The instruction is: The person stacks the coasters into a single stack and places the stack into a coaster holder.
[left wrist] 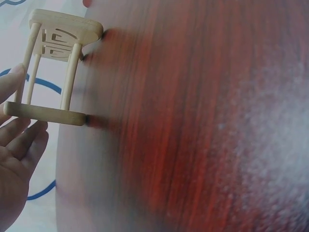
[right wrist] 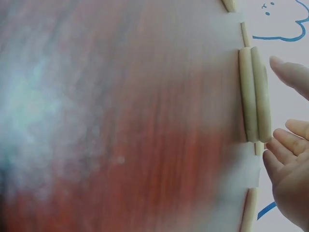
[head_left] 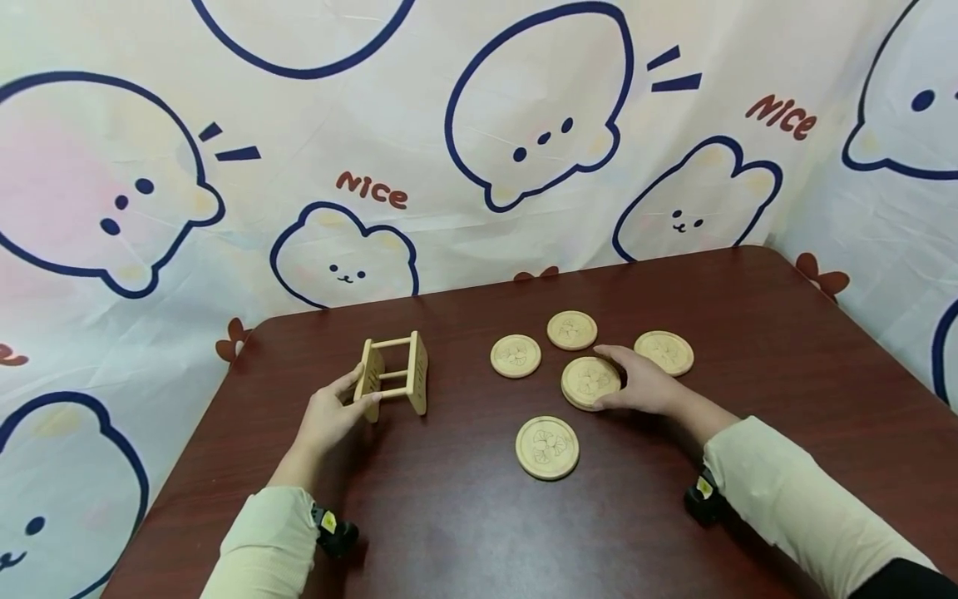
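My left hand (head_left: 329, 418) grips the near side panel of a small wooden coaster rack (head_left: 419, 374), thumb on one side and fingers on the other. In the left wrist view, the rack (left wrist: 72, 79) shows round bars between two panels, the far one with cut-out slots. On the right, my right hand (head_left: 642, 384) reaches around a stack of two round wooden coasters (head_left: 590, 381), the top one engraved with a leaf pattern. The right wrist view has the stacked coasters (right wrist: 254, 94) edge-on, with the thumb slightly off them and fingertips right by the lower edge.
Around the stack lie single coasters: one nearer me (head_left: 547, 448), one to the left (head_left: 516, 356), one behind (head_left: 572, 330) and one at the right (head_left: 664, 353), beside my right hand. The dark brown table (head_left: 449, 516) meets a cartoon-printed cloth (head_left: 449, 241) at its back edge.
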Available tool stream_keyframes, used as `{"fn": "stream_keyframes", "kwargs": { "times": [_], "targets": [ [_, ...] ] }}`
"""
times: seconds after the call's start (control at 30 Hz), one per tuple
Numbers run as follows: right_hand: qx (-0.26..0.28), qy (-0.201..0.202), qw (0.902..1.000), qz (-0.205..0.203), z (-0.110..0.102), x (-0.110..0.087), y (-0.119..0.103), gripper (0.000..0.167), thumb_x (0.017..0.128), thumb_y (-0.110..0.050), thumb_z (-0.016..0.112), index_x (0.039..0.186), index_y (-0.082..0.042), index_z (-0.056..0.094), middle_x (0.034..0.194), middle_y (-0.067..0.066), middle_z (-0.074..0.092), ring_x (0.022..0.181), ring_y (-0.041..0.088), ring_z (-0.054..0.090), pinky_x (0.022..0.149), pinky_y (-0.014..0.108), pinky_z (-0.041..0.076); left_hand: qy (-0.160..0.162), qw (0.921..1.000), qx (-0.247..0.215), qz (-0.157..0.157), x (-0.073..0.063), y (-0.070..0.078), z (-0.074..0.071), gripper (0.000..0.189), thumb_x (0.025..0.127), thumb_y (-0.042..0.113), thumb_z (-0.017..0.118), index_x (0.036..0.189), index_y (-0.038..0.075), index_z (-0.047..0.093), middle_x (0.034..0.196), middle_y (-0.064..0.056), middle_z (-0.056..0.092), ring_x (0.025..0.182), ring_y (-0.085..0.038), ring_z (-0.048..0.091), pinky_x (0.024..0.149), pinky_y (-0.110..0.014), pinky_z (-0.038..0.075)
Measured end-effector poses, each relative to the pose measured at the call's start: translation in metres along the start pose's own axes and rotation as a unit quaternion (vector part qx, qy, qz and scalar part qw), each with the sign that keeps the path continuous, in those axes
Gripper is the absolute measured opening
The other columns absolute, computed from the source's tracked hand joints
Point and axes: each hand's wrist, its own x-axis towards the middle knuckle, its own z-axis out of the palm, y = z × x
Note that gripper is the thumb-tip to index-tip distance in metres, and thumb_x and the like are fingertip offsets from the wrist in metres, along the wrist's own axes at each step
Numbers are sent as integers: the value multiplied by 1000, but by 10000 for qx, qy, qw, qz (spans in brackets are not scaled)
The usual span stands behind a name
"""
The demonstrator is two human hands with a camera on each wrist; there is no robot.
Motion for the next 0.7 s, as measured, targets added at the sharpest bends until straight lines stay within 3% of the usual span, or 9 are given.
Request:
{"fn": "stream_keyframes", "kwargs": {
  "times": [0.37,0.7],
  "targets": [
    [319,106,9994,39,-7,-11,-9,81,68,-26,73,130,4,31,130,22,33,114,38,34,91,49,28,-3,10000,55,-6,1,1,0,65,80,33,61,132,5,35,121,-23,45,104,-29,49,75,-39,45],
    [395,42,9991,-136,-2,-22,-19,79,69,-29,72,129,4,32,128,21,36,116,36,34,91,49,27,6,9999,-81,-69,-1,-2,1,71,77,41,61,134,8,33,121,-22,45,109,-32,45,82,-42,40]
  ]
}}
